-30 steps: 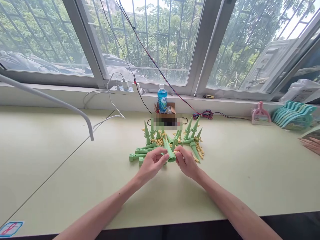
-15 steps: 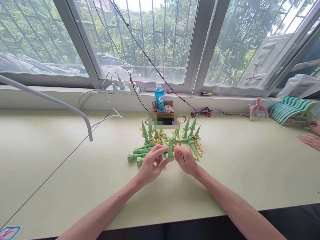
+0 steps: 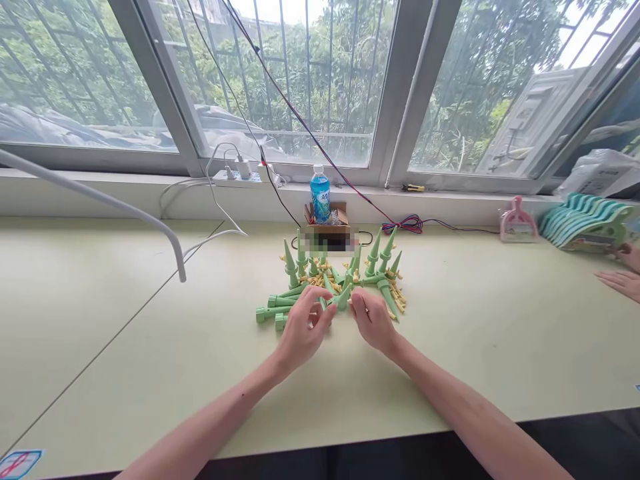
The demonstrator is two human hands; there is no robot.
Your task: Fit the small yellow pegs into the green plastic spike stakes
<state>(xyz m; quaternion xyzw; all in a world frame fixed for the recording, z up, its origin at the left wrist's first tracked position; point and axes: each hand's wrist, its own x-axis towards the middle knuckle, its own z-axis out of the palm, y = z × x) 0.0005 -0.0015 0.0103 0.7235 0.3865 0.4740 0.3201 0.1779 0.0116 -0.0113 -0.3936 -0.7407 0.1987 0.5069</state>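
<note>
My left hand (image 3: pixel 304 328) pinches a green plastic watering spike (image 3: pixel 343 298) between thumb and fingertips, its point tilted up and to the right. Close beside it, my right hand (image 3: pixel 373 321) has its fingers curled in a pinch on a small yellow valve (image 3: pixel 351 302) at the spike's side; the fingers hide most of it. Beyond my hands stand several upright green spikes (image 3: pixel 374 253) with yellow valves on them. Loose yellow valves (image 3: pixel 320 279) lie heaped among them. Left of that, several long green spikes (image 3: pixel 273 313) lie flat.
A blue drink bottle (image 3: pixel 321 197) stands in a cardboard box (image 3: pixel 342 215) by the sill. Coiled red and black wire (image 3: pixel 407 225), a pink dustpan (image 3: pixel 518 221) and teal-green stacked items (image 3: pixel 583 223) sit to the right. Another person's hand (image 3: pixel 620 283) rests at the right edge. A white tube (image 3: pixel 150 217) arches over the left.
The spike turned from its open end facing me to its point tilting up and right. My right hand stays close beside it. The view has shifted slightly.
</note>
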